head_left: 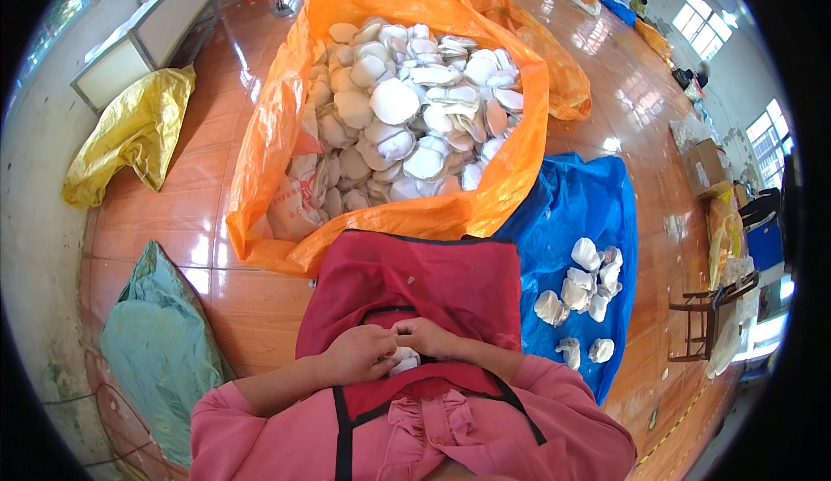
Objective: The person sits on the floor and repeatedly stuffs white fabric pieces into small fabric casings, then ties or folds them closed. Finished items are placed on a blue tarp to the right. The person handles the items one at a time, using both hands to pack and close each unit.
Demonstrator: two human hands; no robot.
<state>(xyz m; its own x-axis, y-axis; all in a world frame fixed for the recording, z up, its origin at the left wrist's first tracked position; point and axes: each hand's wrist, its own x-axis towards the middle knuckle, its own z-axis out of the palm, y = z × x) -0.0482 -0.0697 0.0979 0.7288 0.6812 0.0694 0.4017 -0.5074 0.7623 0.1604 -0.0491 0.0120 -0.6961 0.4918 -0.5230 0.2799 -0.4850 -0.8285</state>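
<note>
From my distant seat, I judge this to be fine two-handed work on the small white piece (405,359) at six o'clock, low over the red apron (415,278). I would steady it with the left hand (357,353), work in short, gentle pinches with the right hand (428,336), and avoid tugging. The left fingers curl nearly closed, seemingly holding its edge; the right fingers bend close above it, but their opening and grip I cannot tell.

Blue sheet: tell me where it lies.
In the head view, the blue sheet lies on the right, beside the red apron and orange sack, with small white bundles on it.
</note>
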